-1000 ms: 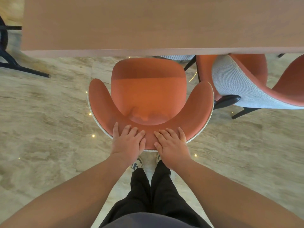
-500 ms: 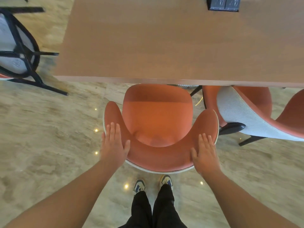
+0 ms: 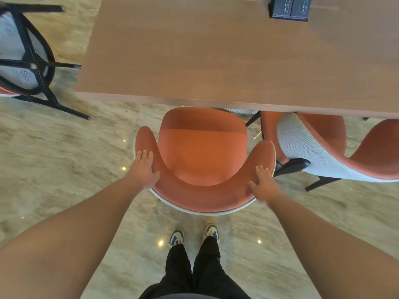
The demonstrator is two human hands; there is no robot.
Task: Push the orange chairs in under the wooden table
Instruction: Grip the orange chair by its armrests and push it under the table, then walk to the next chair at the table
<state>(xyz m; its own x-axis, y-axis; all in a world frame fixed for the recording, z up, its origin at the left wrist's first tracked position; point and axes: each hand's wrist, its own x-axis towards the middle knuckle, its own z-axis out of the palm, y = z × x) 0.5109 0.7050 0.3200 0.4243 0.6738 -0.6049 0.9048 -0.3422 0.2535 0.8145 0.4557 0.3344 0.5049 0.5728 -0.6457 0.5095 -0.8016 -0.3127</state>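
Note:
An orange chair (image 3: 203, 147) with a curved back stands in front of me, its seat front just under the edge of the wooden table (image 3: 216, 61). My left hand (image 3: 143, 169) lies on the outer left side of the chair's back, thumb on the inner face. My right hand (image 3: 262, 183) holds the right side of the back the same way. A second orange chair (image 3: 319, 147) with a grey outer shell stands to the right, turned at an angle, partly under the table.
A black power socket box (image 3: 289, 7) is set in the table top at the far right. A black-framed chair (image 3: 23, 61) stands at the far left on the marble floor (image 3: 64, 158). My feet (image 3: 194, 236) are just behind the orange chair.
My hands have moved from the middle of the chair's back out to its two sides. The view has pulled back, so more of the table top shows.

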